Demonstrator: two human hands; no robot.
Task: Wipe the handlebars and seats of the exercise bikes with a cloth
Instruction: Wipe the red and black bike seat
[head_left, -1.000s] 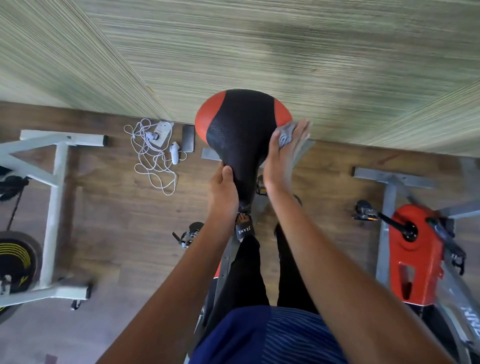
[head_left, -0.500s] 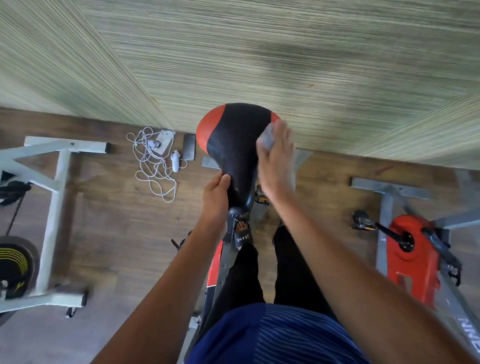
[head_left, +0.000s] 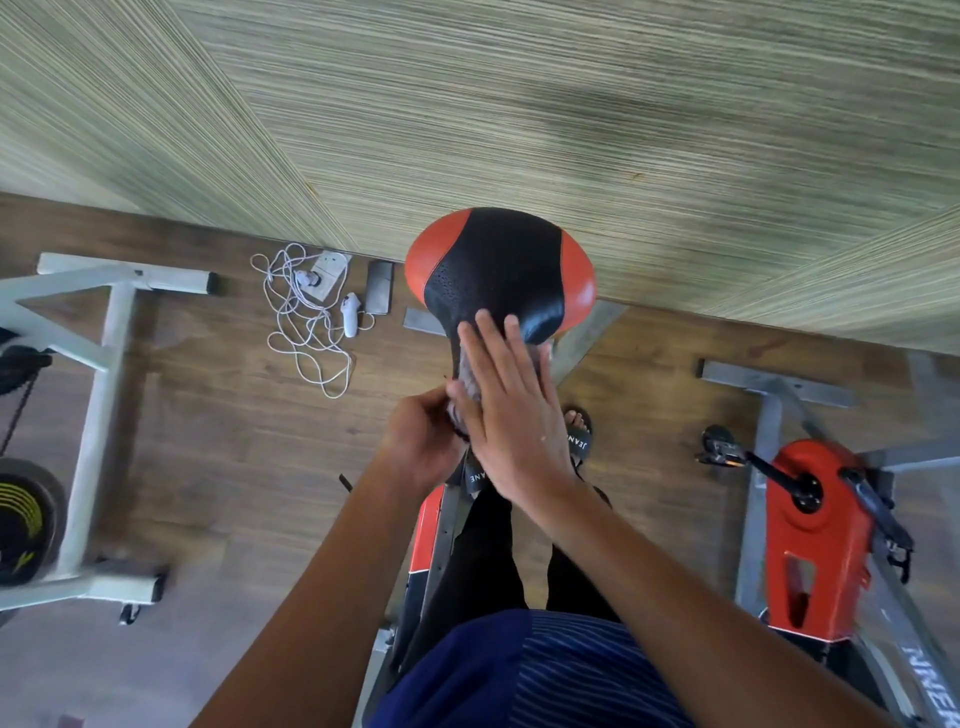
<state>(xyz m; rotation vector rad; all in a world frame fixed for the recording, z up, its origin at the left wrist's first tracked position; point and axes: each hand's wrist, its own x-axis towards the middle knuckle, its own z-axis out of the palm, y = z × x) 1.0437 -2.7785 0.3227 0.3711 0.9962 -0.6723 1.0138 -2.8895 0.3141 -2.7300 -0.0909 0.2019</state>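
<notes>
Seat (head_left: 498, 270): black centre panel with a finely perforated texture and a sheen along its right edge, flanked by two orange-red side panels. The wide rear end points toward the striped wall (head_left: 519, 104); the narrow nose points back toward the person. No marks or tears are discernible on the visible surface.

Cloth (head_left: 469, 378): grey, bunched on the seat's nose, mostly covered; only a strip shows at the left edge of the covering hand.

Right hand (head_left: 506, 410): laid flat on the cloth over the seat's nose, fingers straight and together, fingertips reaching the black panel. It presses and clasps nothing.

Left hand (head_left: 421, 441): at the tip of the seat's nose, fingers curled and gripping it, touching the cloth's lower edge.

Floor (head_left: 234, 441): brown wood. Left of the seat lie a dark phone (head_left: 379, 287) and a loose white cable (head_left: 306, 332); a white bike frame (head_left: 93, 415) stands further left. Right of the seat stands a red bike (head_left: 815, 540).
</notes>
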